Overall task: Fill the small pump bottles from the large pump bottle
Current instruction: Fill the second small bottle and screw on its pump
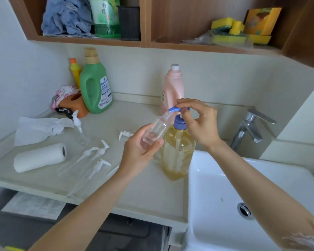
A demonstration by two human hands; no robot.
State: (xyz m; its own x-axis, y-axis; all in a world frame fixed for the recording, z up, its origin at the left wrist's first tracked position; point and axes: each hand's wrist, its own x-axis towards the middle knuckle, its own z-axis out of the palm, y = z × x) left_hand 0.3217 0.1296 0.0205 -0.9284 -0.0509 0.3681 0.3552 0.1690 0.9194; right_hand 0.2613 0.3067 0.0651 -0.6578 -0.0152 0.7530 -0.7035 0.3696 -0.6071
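Left hand (140, 149) tilts a clear small bottle (157, 129) under the blue pump spout (174, 109); right hand (198, 122) pinches the pump of the large amber bottle (178, 153).

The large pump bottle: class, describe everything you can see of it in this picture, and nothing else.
The large pump bottle stands upright on the pale counter, close beside the white sink. Its body looks like clear plastic, holding yellow-amber liquid up to about its shoulder. A blue collar and blue pump head top it, spout pointing left. The right hand rests its fingers on the pump head. The left hand holds a small clear bottle tilted, its open neck at the spout.
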